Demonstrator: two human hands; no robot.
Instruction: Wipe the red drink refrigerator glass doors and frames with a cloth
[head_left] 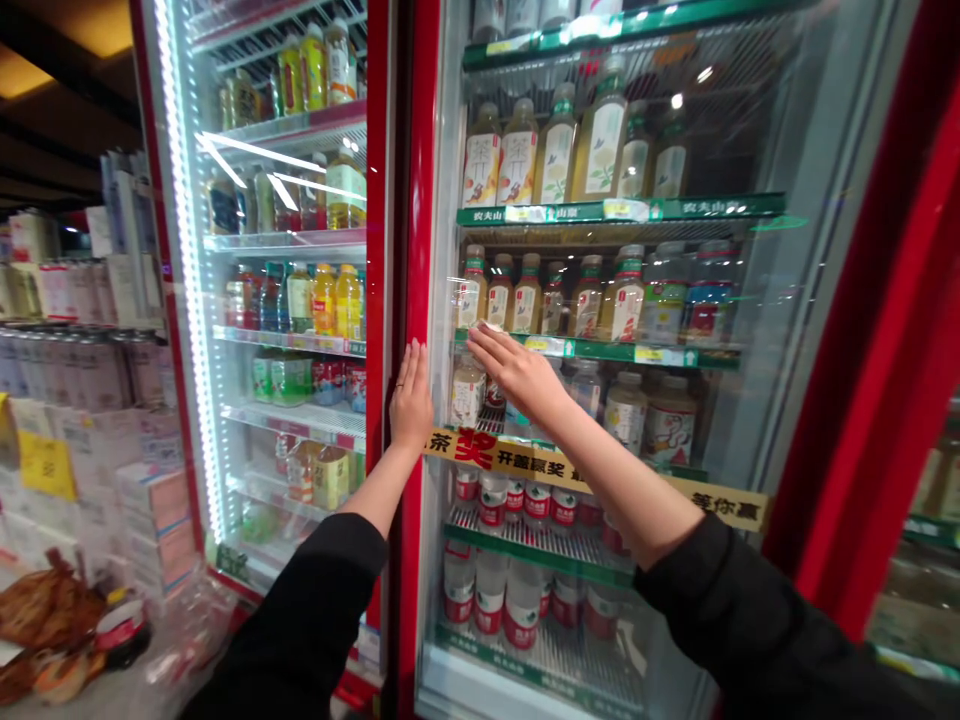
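My left hand [412, 395] rests with straight fingers on the red door frame [421, 250] between two drink coolers. A ring shows on one of its fingers. Slightly higher and to the right, my right hand [521, 375] stretches its fingers flat at the glass door of the right cooler, level with a green shelf edge [600, 349]; its palm side is hidden. Behind the glass stand tea bottles [527, 295] and, lower down, water bottles with red labels [521, 605]. A gold strip with printed characters [532, 463] crosses the door below my right hand.
The left cooler [292, 340] holds several shelves of bottles and cans, with a bright light strip [191, 300] along its edge. Stacked boxes [154, 515] and brown crumpled items [52, 610] are at the far left. Another red frame [862, 400] stands at right.
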